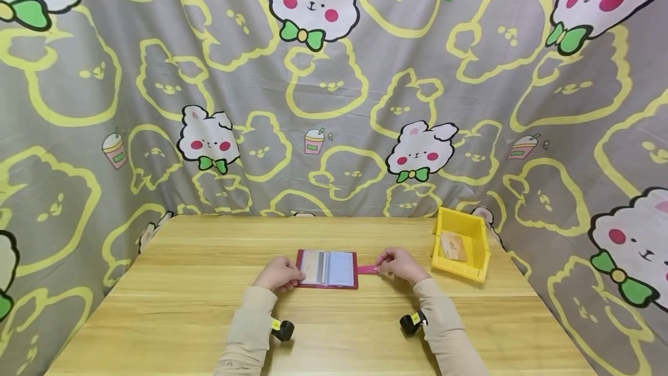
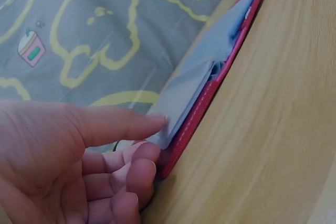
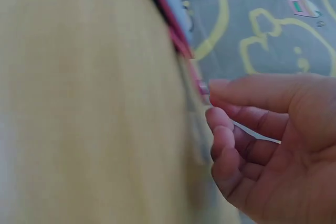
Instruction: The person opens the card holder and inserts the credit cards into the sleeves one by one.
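A red card holder [image 1: 327, 286] lies spread on the table, with clear plastic sleeves [image 1: 341, 268] on both halves. In the head view my left hand [image 1: 280, 274] is at its left edge. The left wrist view shows that thumb on top of the sleeves and the curled fingers at the cover's edge, pinching it. From the holder's right side a pink strap [image 1: 367, 270] with a metal snap sticks out. My right hand [image 1: 400, 264] pinches the strap's end between thumb and forefinger; in the right wrist view its other fingers [image 3: 226, 166] are curled.
A yellow plastic bin [image 1: 482, 254] stands at the table's right side, with a brown card-like piece [image 1: 453, 246] inside. Behind the wooden table [image 1: 209, 237] hangs a grey patterned curtain [image 1: 344, 132]. Each sleeve carries a small black camera [image 1: 283, 330].
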`<control>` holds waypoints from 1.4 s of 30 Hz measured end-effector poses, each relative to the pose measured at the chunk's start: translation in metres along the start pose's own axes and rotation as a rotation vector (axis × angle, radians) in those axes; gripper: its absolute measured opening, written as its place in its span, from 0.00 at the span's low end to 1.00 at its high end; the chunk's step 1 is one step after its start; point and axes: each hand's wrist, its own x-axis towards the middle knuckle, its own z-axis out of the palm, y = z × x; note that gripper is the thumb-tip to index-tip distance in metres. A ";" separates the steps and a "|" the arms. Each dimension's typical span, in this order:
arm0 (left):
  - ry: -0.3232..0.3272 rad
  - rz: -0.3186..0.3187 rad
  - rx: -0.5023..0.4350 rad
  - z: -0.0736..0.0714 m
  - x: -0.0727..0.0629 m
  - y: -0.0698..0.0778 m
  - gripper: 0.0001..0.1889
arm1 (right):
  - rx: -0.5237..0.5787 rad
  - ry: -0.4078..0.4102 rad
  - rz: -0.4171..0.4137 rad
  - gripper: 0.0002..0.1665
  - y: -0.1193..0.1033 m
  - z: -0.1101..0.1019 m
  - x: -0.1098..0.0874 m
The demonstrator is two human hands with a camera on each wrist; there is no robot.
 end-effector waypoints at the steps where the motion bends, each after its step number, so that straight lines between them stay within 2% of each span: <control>1: 0.008 -0.003 0.003 0.001 0.001 0.000 0.10 | 0.002 -0.008 -0.011 0.11 -0.003 -0.004 0.000; 6: 0.029 -0.019 0.004 0.002 0.003 -0.001 0.10 | 0.013 -0.006 -0.040 0.16 -0.024 -0.035 -0.002; 12: 0.025 -0.030 -0.019 0.001 0.003 -0.001 0.10 | 0.065 0.056 -0.042 0.19 -0.044 -0.088 -0.008; 16: 0.021 -0.035 -0.018 0.002 0.003 -0.001 0.10 | 0.131 0.135 -0.014 0.23 -0.042 -0.123 -0.013; 21: 0.021 -0.032 -0.033 0.001 0.003 -0.001 0.10 | 0.227 0.269 0.087 0.28 -0.023 -0.153 -0.011; 25: 0.021 -0.031 -0.048 0.001 0.003 0.000 0.11 | 0.194 0.313 0.199 0.35 -0.003 -0.160 -0.009; 28: 0.024 -0.030 -0.045 0.002 0.003 -0.002 0.11 | 0.142 0.298 0.276 0.41 0.014 -0.159 -0.010; 33: 0.026 -0.031 -0.036 0.003 0.005 -0.004 0.11 | 0.102 0.295 0.380 0.43 0.039 -0.155 -0.009; 36: 0.026 -0.033 -0.039 0.003 0.004 -0.003 0.10 | 0.087 0.286 0.408 0.43 0.046 -0.153 -0.009; 42: 0.030 -0.032 -0.037 0.002 0.004 -0.002 0.10 | 0.065 0.262 0.400 0.46 0.049 -0.149 -0.010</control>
